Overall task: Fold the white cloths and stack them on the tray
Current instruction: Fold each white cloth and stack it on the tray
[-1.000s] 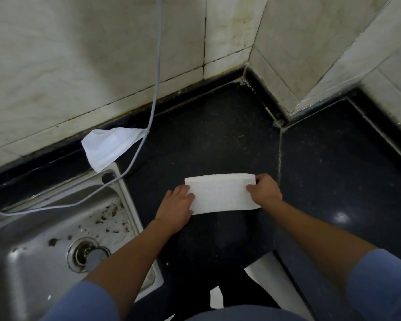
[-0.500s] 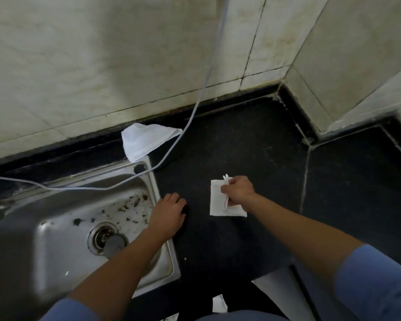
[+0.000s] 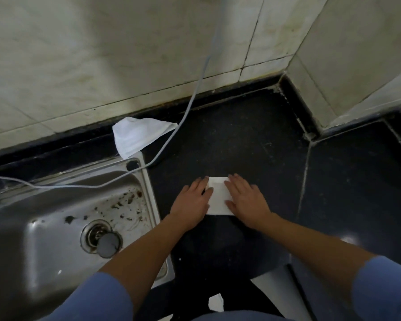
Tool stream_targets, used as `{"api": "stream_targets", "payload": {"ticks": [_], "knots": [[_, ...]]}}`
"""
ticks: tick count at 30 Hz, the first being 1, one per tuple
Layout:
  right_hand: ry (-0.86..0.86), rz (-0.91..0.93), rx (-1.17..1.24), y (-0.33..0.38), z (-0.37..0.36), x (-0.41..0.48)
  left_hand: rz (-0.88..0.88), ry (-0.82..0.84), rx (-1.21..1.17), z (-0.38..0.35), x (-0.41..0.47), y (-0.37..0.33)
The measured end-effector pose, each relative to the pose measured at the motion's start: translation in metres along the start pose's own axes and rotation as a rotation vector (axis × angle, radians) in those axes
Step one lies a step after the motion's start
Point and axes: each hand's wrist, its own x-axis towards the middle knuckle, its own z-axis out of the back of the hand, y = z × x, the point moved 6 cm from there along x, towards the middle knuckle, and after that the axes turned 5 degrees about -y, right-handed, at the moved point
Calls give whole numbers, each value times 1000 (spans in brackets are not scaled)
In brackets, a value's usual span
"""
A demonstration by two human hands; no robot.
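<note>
A small folded white cloth [image 3: 218, 196] lies flat on the black counter [image 3: 241, 140], just right of the sink. My left hand [image 3: 192, 205] rests with straight fingers on its left edge. My right hand [image 3: 245, 201] lies flat on its right side, covering part of it. A second white cloth [image 3: 137, 136], loose and crumpled, sits at the back of the counter against the wall, beside the sink's far corner. No tray is in view.
A dirty steel sink [image 3: 63, 228] with a drain plug [image 3: 108, 244] fills the left. A grey cable [image 3: 185, 112] hangs down the tiled wall and runs across the sink's rim. The counter turns a corner at the right, edged by tiled walls.
The cloth went from a long strip held at both ends to a small square. My right hand folded it over, and now both hands lie flat on it.
</note>
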Motion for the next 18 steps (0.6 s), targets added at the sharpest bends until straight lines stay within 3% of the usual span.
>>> {"api": "stream_targets", "payload": {"ticks": [3,8,13,18], "knots": [[191,5,-75,-15,-23,-13,5,112,65,-18,12,-1],[278,51,-44,-20,-16,-11,9,141,83,-19,13,1],[197,20,45,-15,15,39,142,-20,-18,0,-6,4],[438,-119,120,-7,8,73,287,-71,-20,7,-48,19]]}}
